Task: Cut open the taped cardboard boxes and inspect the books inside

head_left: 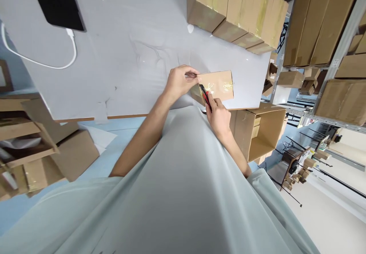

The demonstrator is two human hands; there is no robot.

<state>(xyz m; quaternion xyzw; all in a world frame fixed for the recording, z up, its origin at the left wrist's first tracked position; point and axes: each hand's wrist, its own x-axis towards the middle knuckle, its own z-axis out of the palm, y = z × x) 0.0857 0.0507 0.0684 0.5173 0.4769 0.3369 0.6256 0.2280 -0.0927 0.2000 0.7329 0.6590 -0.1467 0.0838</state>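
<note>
A small cardboard box (220,81) with clear yellowish tape on it lies near the front edge of the table. My right hand (217,117) is wrapped round a red and black utility knife (205,95), whose front end lies against the left end of the box. At the far left corner of that box, the fingers of my left hand (180,79) are closed and grip its edge. The exact spot under the left fingertips is partly hidden.
A row of several taped boxes (228,13) stands at the back right. On the left lie a black phone (58,2) and its white cable (61,67). An open carton (264,132) is below the table's right edge; more cartons (77,155) stand at lower left.
</note>
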